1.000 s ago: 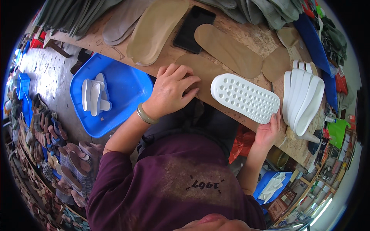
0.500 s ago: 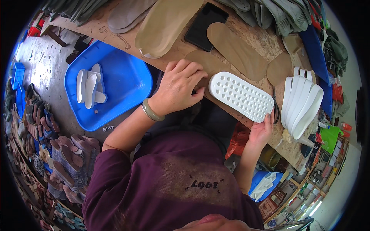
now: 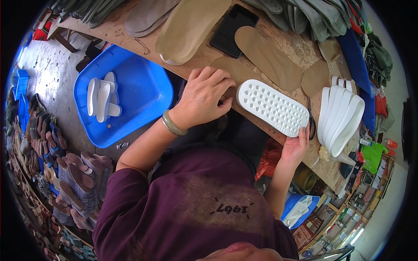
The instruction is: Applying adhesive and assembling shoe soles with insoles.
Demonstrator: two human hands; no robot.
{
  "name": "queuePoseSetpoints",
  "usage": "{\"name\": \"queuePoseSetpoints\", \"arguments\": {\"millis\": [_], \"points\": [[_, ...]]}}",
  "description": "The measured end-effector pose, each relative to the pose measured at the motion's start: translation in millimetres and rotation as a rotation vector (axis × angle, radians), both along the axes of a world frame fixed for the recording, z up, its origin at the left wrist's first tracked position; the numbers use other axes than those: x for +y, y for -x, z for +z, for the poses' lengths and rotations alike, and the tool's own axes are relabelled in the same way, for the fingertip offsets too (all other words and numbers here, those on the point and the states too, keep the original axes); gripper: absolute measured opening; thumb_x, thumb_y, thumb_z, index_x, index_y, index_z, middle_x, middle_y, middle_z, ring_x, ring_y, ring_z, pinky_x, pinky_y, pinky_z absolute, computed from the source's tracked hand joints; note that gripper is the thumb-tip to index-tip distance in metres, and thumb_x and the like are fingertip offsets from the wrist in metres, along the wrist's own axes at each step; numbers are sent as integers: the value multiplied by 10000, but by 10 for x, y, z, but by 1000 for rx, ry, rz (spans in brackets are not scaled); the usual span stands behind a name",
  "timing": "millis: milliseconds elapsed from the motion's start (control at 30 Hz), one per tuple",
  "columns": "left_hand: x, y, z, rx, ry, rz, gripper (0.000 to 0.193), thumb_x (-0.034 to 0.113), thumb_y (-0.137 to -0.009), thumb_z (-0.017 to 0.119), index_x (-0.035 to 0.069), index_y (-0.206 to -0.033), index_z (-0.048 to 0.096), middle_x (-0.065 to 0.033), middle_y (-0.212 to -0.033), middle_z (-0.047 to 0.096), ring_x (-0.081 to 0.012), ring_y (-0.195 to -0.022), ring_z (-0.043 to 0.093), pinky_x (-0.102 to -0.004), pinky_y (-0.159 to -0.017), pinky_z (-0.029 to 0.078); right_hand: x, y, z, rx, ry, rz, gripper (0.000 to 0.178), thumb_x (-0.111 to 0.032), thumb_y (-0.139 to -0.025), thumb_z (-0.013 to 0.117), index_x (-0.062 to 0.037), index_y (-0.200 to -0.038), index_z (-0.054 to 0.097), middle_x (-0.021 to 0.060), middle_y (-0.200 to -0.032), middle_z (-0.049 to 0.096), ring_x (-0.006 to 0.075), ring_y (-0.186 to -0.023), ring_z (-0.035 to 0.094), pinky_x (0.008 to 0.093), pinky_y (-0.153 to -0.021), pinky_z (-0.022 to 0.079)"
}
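Note:
A white shoe sole (image 3: pixel 274 108) with rows of small hollows lies slanted across the table's near edge. My right hand (image 3: pixel 296 147) grips its right end, with fingers along the rim. Left of the sole is my left hand (image 3: pixel 204 95), wearing a bangle, its fingers curled inward. Its fingertips are beside the sole's left end and over the edge of a brown insole (image 3: pixel 235 68); whatever they pinch is hidden. Another brown insole (image 3: pixel 270 58) lies just behind the white sole.
On the table are a black phone (image 3: pixel 234 30), a large tan insole (image 3: pixel 191 30), nested white soles (image 3: pixel 342 117) and dark-handled scissors (image 3: pixel 312 126). Grey insoles (image 3: pixel 305 17) are stacked at the back. At left, a blue tub (image 3: pixel 143 87) holds several white soles.
The hands and the white sole stay nearly in place. The view has shifted very slightly; nothing has been picked up or let go.

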State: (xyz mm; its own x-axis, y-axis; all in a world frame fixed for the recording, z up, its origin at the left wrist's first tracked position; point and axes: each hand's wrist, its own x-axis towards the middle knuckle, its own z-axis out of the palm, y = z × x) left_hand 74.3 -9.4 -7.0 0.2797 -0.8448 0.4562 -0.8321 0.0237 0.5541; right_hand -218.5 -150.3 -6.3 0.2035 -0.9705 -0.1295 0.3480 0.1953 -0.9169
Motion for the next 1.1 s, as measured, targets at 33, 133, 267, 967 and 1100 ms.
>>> {"name": "queuePoseSetpoints", "arguments": {"millis": [33,133,267,967,1100], "points": [[0,0,0,-1,-2,1,338,148,-652,728,113,-979,647,-13,-1005,575,-206,-920,532,-342,-833,394,1,-5,5,0,-1,0,445,-34,-949,492,47,-1377,398,171,-1296,552,252,-1146,590,381,-946,515],[-4,-3,-5,-3,-3,0,339,147,-651,728,114,-979,647,-13,-1007,575,-207,-919,531,-342,-832,394,2,-10,10,-4,-2,2,448,-34,-948,493,46,-1379,398,166,-1294,555,249,-1139,594,377,-942,516],[-12,-2,-12,-7,-2,4,339,143,-649,728,115,-977,647,-12,-1007,574,-208,-922,532,-341,-827,395,-10,3,-6,6,1,5,449,-38,-945,500,48,-1376,405,160,-1291,558,241,-1131,598,366,-932,518],[-677,466,465,-80,37,-423,722,316,-651,802,52,-1257,511,-144,-1296,516,-338,-1174,492,-444,-1011,384,29,-119,25,-40,-72,-92,479,5,-889,558,39,-1355,448,137,-1267,567,229,-1128,583,390,-940,505],[-767,560,468,-144,-89,-512,730,277,-636,809,100,-1289,535,-131,-1264,535,-342,-1126,511,-428,-968,423,14,-150,122,-41,-117,-71,500,-36,-898,599,33,-1367,441,119,-1215,589,198,-1098,595,339,-929,504]]}}
